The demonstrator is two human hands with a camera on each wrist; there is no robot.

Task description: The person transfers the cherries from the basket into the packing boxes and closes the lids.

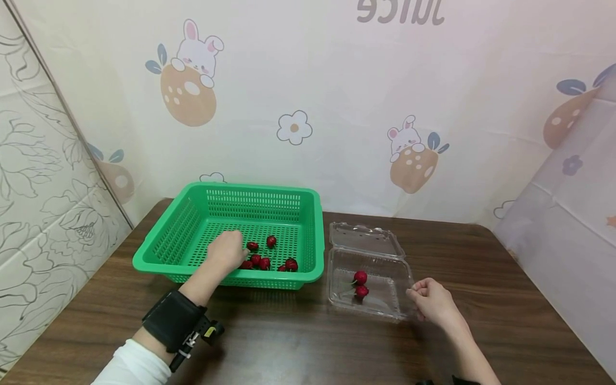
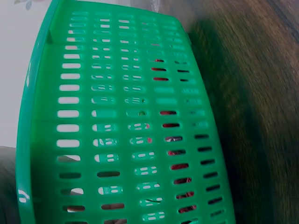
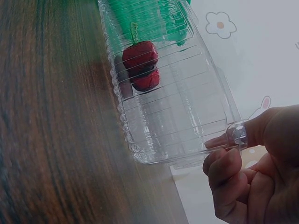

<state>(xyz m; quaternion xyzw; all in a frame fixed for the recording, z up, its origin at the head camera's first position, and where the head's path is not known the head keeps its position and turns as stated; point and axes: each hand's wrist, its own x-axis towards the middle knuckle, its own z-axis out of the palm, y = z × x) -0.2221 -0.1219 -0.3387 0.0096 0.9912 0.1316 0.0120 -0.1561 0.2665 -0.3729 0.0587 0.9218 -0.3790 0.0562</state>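
Observation:
My left hand [image 1: 226, 251] reaches over the near rim into the green plastic basket [image 1: 317, 235]. Its fingers point down beside several small, dark-red round fruits [image 1: 264, 263], and their tips are mostly hidden. Whether they pinch a fruit, I cannot tell. To the right, my right hand [image 1: 435, 305] pinches the side rim of a clear plastic clamshell box [image 1: 392, 305] between thumb and fingers. Inside that box lie two red fruits [image 1: 361, 284]; in the right wrist view, a green stem rises from one red fruit [image 3: 140, 55]. The left wrist view shows mainly the slotted basket wall [image 2: 84, 107].
The box's lid [image 1: 366, 240] is folded back towards the wall. Both containers stand on a dark wooden table [image 1: 289, 342]. A patterned cloth [image 1: 337, 133] with rabbits hangs behind it, and further cloth panels flank the left and right sides.

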